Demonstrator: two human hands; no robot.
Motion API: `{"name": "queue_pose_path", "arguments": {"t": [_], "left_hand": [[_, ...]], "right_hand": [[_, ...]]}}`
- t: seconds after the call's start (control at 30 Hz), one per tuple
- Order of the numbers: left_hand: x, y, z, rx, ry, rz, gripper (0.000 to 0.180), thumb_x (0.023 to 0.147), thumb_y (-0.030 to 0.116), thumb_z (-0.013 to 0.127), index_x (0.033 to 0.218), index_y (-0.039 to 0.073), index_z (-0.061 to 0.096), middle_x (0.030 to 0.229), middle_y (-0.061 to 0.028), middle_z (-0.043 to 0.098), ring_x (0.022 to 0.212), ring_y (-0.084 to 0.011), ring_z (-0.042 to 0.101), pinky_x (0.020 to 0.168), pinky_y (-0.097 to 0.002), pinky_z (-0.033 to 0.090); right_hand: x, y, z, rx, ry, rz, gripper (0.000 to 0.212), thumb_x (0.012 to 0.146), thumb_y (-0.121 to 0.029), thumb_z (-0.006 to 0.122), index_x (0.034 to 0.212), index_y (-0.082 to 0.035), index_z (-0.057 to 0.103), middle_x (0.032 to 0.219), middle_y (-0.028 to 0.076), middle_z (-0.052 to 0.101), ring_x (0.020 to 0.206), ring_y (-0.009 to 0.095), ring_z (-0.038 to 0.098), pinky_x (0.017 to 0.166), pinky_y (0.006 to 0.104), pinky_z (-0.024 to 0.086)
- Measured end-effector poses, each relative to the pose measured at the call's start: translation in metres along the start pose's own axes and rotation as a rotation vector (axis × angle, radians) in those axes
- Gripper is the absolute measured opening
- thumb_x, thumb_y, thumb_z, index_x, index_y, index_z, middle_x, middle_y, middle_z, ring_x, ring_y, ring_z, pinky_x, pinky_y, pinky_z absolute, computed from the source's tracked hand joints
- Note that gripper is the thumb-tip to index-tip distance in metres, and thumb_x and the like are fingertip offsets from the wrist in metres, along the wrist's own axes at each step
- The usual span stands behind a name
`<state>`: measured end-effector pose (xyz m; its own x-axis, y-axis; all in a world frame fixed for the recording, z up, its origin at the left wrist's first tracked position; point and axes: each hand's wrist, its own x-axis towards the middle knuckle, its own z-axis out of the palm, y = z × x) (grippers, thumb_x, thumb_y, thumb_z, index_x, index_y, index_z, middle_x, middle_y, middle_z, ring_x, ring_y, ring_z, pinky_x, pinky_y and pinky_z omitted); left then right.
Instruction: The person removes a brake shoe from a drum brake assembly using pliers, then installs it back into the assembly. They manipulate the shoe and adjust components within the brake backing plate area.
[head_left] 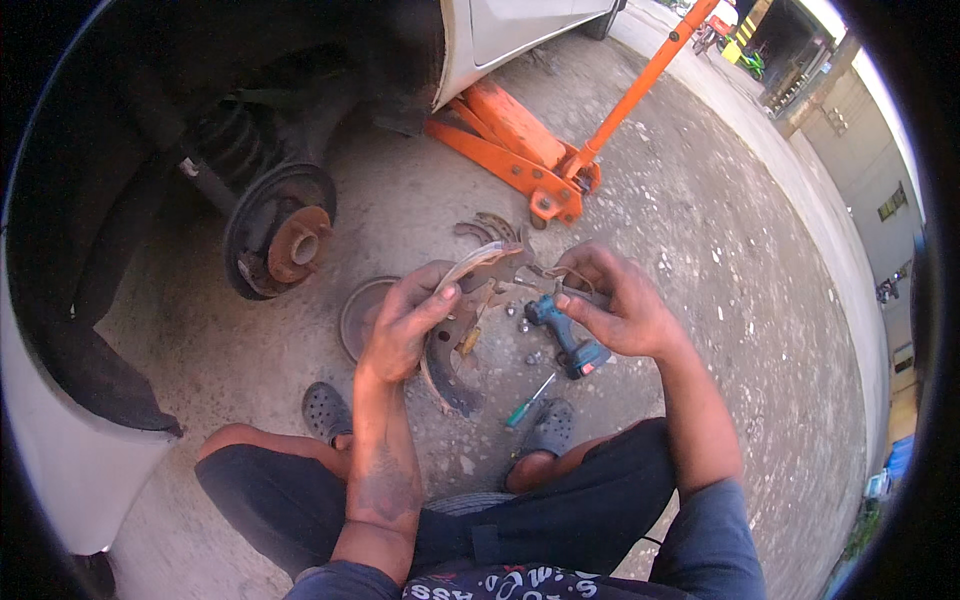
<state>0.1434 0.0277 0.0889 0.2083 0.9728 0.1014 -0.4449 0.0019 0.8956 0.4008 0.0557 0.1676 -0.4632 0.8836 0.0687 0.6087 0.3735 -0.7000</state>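
Observation:
My left hand [405, 322] grips a curved, rusty brake shoe assembly [462, 335] held in front of me above the ground. My right hand [612, 300] pinches a small metal part, a spring or clip, at the assembly's upper right end [553, 275]. Both hands are dirty. Beyond them at the left, the bare wheel hub [290, 240] with its backing plate sits inside the car's wheel arch.
A brake drum [358, 318] lies on the concrete. A blue cordless drill [565, 338], a green screwdriver [528, 400], small bolts and two old brake shoes [488, 228] lie near my feet. An orange floor jack [520, 150] stands under the car.

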Motion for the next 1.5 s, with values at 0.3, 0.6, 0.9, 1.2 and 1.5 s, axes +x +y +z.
{"name": "queue_pose_path", "arguments": {"t": [0.3,0.6,0.9,1.2,1.5], "left_hand": [[-0.002,0.001,-0.006,-0.036,0.098,-0.027,0.039,0.089,0.024,0.061,0.116,-0.004,0.060,0.099,-0.0062,0.063,0.092,-0.0132,0.056,0.084,-0.0260,0.042],[0.000,-0.007,-0.014,0.127,0.082,-0.034,0.039,0.088,0.030,0.064,0.111,-0.001,0.064,0.097,-0.0053,0.063,0.092,-0.0147,0.054,0.083,-0.0261,0.040],[0.001,-0.011,-0.012,0.128,0.021,0.007,0.041,0.086,0.033,0.064,0.110,-0.001,0.064,0.095,-0.0060,0.062,0.091,-0.0147,0.053,0.082,-0.0261,0.039],[0.002,-0.013,-0.008,-0.018,-0.013,-0.012,0.046,0.084,0.033,0.065,0.112,-0.003,0.061,0.097,-0.0083,0.063,0.091,-0.0160,0.056,0.082,-0.0269,0.041],[0.001,-0.012,-0.006,-0.040,-0.028,-0.003,0.045,0.085,0.033,0.065,0.111,-0.003,0.061,0.096,-0.0069,0.063,0.089,-0.0141,0.057,0.078,-0.0250,0.043]], "right_hand": [[0.008,-0.001,0.003,0.066,-0.037,-0.054,0.031,0.080,-0.023,0.073,0.101,-0.004,0.059,0.087,0.016,0.065,0.081,0.030,0.065,0.073,0.0378,0.050],[0.011,-0.007,-0.001,-0.065,-0.011,-0.121,0.029,0.077,-0.019,0.075,0.098,-0.003,0.065,0.088,0.016,0.067,0.084,0.031,0.066,0.076,0.0375,0.051],[0.004,-0.003,-0.008,-0.090,0.014,-0.148,0.029,0.075,-0.019,0.079,0.096,-0.003,0.068,0.086,0.014,0.070,0.080,0.025,0.069,0.075,0.0345,0.053],[0.000,0.003,-0.011,-0.068,0.019,-0.123,0.029,0.075,-0.018,0.078,0.097,-0.002,0.069,0.088,0.014,0.070,0.080,0.023,0.069,0.074,0.0338,0.053],[-0.002,-0.005,-0.011,0.013,-0.009,-0.064,0.028,0.076,-0.016,0.077,0.098,-0.002,0.068,0.087,0.014,0.069,0.079,0.023,0.068,0.074,0.0339,0.052]]}}
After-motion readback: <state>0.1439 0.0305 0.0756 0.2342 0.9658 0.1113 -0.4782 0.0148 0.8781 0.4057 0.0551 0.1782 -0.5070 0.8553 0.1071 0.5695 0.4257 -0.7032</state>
